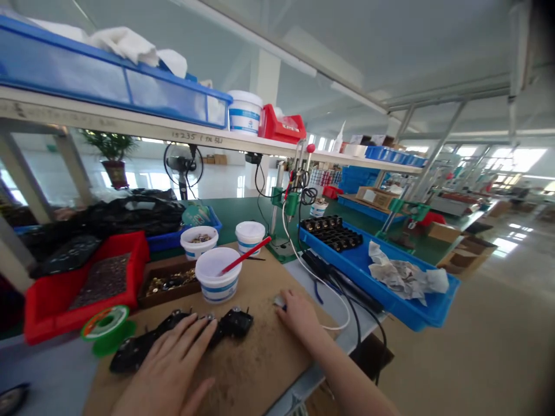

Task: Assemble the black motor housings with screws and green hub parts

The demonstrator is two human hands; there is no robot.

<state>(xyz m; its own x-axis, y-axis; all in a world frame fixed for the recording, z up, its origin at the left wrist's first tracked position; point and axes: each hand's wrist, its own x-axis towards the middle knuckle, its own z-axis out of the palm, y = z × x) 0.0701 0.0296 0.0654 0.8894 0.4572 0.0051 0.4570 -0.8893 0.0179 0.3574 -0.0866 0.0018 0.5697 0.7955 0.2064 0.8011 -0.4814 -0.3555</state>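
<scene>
My left hand (pixel 176 358) lies with its fingers stretched out over a row of black plastic parts (pixel 236 323) on the brown board (pixel 247 370). Small metal bits show on top of these parts, and the hand covers some of them. To the right, my right hand (pixel 299 315) is low over the board, its fingers pinched on a small grey piece (pixel 278 301) whose kind I cannot make out. Behind the hands stands a white tub (pixel 218 283) with a red stick (pixel 246 256) leaning in it. A green solder spool (pixel 106 326) sits left of the black parts.
A red bin (pixel 39 306) of small parts and a brown box (pixel 145 297) of brass pieces stand left. At the right, a blue tray (pixel 411 315) holds black parts and crumpled paper (pixel 401 271). A white cable (pixel 342 323) loops beside my right hand. A shelf (pixel 169 132) crosses above.
</scene>
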